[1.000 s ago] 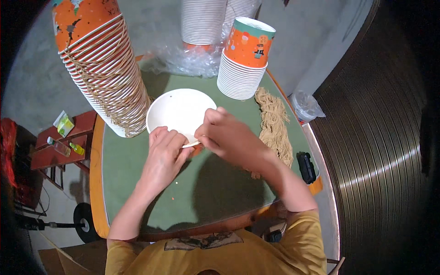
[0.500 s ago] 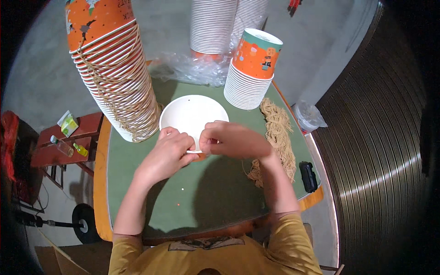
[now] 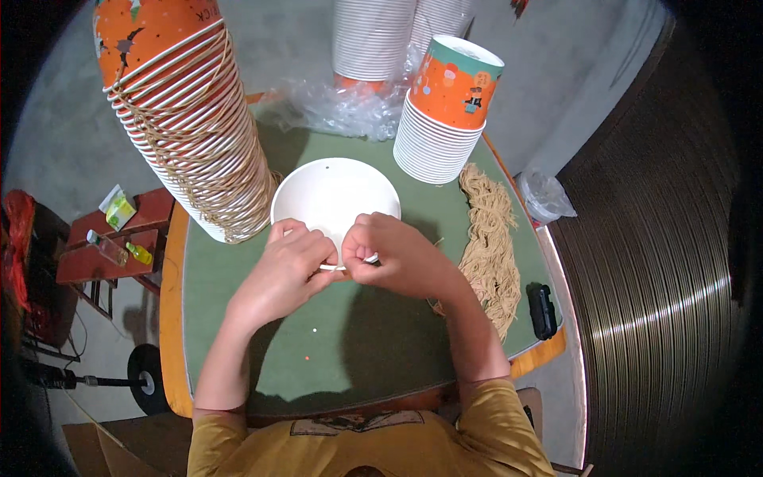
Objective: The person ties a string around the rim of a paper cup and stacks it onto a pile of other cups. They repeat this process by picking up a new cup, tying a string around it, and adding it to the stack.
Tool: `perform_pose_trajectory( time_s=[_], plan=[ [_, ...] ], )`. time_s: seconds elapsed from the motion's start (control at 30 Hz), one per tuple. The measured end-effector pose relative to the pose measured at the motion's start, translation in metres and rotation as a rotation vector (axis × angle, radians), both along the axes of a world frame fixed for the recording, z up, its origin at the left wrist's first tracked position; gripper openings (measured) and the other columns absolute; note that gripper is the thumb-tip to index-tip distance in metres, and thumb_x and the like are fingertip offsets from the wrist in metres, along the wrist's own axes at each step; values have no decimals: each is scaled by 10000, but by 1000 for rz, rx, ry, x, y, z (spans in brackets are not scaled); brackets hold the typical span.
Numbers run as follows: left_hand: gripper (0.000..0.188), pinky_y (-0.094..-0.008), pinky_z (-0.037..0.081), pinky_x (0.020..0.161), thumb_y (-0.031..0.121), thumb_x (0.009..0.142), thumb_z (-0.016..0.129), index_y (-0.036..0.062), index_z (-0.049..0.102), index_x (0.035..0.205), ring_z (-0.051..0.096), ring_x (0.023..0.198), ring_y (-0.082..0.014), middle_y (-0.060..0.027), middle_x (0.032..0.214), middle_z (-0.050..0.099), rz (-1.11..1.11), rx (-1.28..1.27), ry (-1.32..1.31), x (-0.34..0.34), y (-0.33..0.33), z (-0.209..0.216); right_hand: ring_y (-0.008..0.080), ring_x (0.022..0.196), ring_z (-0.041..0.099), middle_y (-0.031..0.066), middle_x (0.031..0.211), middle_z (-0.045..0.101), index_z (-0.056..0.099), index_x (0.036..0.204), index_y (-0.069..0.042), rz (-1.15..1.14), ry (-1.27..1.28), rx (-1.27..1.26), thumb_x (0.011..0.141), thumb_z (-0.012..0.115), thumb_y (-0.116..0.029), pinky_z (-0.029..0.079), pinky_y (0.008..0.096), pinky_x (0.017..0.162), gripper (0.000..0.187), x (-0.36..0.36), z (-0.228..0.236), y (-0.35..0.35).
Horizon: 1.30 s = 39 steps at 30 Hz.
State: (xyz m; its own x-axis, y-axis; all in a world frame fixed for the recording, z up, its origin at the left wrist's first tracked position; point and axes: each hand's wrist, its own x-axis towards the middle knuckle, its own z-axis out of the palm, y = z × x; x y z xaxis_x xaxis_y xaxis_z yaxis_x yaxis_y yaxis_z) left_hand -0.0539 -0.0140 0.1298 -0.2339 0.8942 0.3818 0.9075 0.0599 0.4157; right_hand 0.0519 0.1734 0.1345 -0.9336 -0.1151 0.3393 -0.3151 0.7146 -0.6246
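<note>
A white paper bucket [image 3: 334, 195] stands on the table in front of me, its wide mouth facing up and a small dark hole near its far rim. My left hand [image 3: 296, 258] is closed on the near rim, fingers over the edge and thumb outside. Just right of it, my right hand [image 3: 389, 253] is closed in a pinch at the same rim. Whatever sits in the pinch is hidden by the fingers; a small white bit shows between them. Right of that hand lies a bundle of tan cords [image 3: 491, 250].
At left rises a tall stack of orange buckets [image 3: 187, 127] draped with tan cords. A shorter upside-down stack [image 3: 449, 103] stands back right, near crumpled clear plastic [image 3: 342, 111]. A black object [image 3: 542, 312] lies by the green table's [image 3: 310, 381] right edge.
My right hand has drawn slightly left and turned against the near rim, showing more of its curled fingers. My left hand keeps its hold. The whole view has shifted a little.
</note>
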Motion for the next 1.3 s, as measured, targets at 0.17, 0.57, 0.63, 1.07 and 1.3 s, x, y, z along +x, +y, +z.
perform_pose_trajectory(
  time_s=[0.17,0.57,0.63,1.07,1.3],
  plan=[
    [176,-424,349,957,172,815,710,73,565,820,576,836,-258,-69,772,564,21,21,21,0,1,0,235,803,556,63,807,572,619,842,-67,-80,-92,-92,795,645,-109,453,351,733,68,8,11,-1],
    [194,-434,349,967,232,833,696,67,595,831,578,837,-260,-79,778,563,19,9,54,1,3,4,273,837,521,63,850,553,585,832,-81,-39,234,254,804,639,-109,414,387,773,67,3,4,-1],
    [190,-433,350,965,231,835,688,64,598,828,579,841,-257,-79,779,562,21,7,63,1,3,3,282,845,521,75,870,547,575,833,-71,-76,302,388,792,644,-115,419,391,769,91,5,5,-4],
    [151,-421,349,957,191,834,677,61,600,825,582,856,-249,-76,782,565,42,8,58,1,2,1,263,741,595,81,724,581,577,714,-52,-363,294,594,697,638,-139,450,409,691,107,28,9,-37],
    [111,-427,340,969,142,828,671,78,592,873,592,881,-248,-72,802,605,54,2,2,1,2,4,274,704,597,106,712,604,582,746,-50,-518,224,382,806,627,-157,453,406,677,131,29,-18,-50]
  ],
)
